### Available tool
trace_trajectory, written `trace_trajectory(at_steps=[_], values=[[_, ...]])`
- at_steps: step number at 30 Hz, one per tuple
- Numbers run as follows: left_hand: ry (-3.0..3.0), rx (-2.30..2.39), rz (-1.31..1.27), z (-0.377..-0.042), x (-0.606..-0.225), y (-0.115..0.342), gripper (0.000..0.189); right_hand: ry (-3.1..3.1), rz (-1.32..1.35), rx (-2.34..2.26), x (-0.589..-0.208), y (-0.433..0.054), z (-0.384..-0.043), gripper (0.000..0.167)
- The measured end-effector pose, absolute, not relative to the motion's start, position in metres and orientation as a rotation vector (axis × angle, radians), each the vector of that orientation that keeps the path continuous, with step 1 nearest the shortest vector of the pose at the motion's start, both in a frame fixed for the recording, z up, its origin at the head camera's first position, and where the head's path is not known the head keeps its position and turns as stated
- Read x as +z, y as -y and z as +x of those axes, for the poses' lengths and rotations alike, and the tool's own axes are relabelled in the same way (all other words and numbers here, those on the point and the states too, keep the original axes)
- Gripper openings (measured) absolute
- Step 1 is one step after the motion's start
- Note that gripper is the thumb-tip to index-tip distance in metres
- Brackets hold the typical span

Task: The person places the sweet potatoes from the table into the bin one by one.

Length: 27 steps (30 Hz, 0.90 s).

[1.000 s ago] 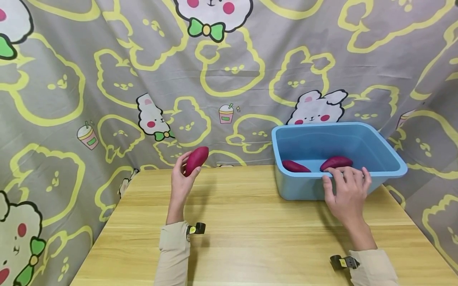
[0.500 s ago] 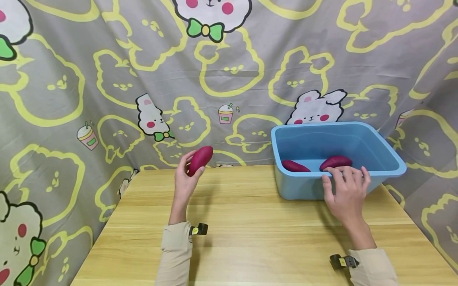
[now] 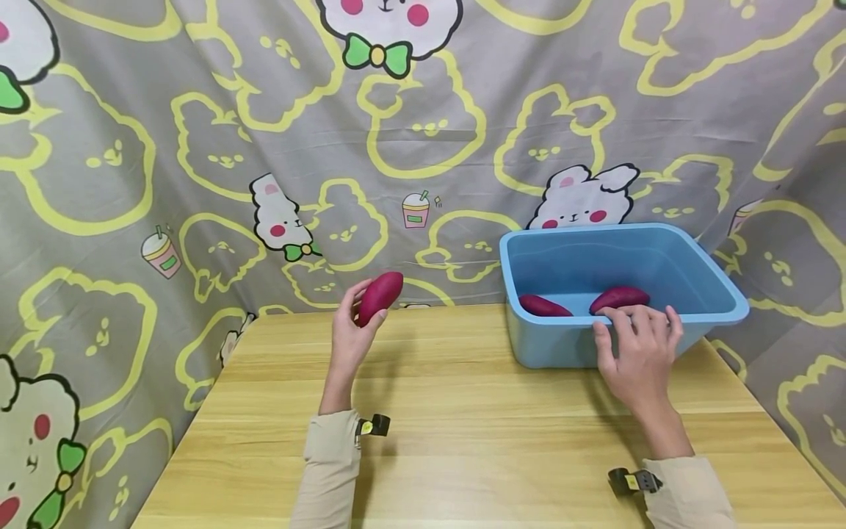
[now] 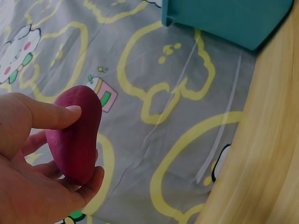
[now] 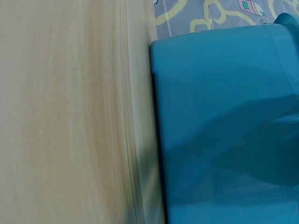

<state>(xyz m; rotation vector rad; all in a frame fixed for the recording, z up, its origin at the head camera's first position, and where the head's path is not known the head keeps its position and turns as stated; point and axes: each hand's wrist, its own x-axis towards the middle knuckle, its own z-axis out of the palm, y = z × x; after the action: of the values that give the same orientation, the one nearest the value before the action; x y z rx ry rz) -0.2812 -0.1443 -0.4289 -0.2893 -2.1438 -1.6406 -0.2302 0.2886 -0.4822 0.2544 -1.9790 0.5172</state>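
Note:
Held between the thumb and fingers of my left hand [image 3: 352, 328] is a purple-red sweet potato [image 3: 381, 297], raised above the table and tilted to the right. In the left wrist view the thumb lies across the front of this sweet potato [image 4: 77, 140], with fingertips behind and under it. My right hand [image 3: 637, 360] grips the near rim of a blue plastic bin [image 3: 551, 345], fingers bent over the edge and thumb outside. Inside the bin lie two more sweet potatoes, one at the left [image 3: 543, 306] and one [image 3: 620, 297] just behind the right fingers. The right wrist view shows the bin's outer wall [image 5: 210, 84], not the hand.
The bin stands at the back right of a wooden table [image 3: 463, 441]. A grey curtain [image 3: 436, 154] with yellow cartoon outlines hangs behind the table and at its sides. Small black wrist cameras sit at the left cuff [image 3: 373, 425] and right cuff [image 3: 633, 482].
My left hand has moved a little to the right, carrying its sweet potato toward the bin. The right hand stays at the bin's rim.

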Motion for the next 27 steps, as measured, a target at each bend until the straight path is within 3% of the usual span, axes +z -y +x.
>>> trace_trajectory(at_steps=[13, 27], values=[[2.087, -1.67, -0.336, -0.281, -0.43, 0.129, 0.058, 1.987, 0.246, 0.518, -0.481, -0.288, -0.229, 0.058], [2.081, -1.625, -0.435, -0.256, -0.41, 0.104, 0.054, 1.989, 0.245, 0.504, -0.483, -0.289, -0.23, 0.059]])
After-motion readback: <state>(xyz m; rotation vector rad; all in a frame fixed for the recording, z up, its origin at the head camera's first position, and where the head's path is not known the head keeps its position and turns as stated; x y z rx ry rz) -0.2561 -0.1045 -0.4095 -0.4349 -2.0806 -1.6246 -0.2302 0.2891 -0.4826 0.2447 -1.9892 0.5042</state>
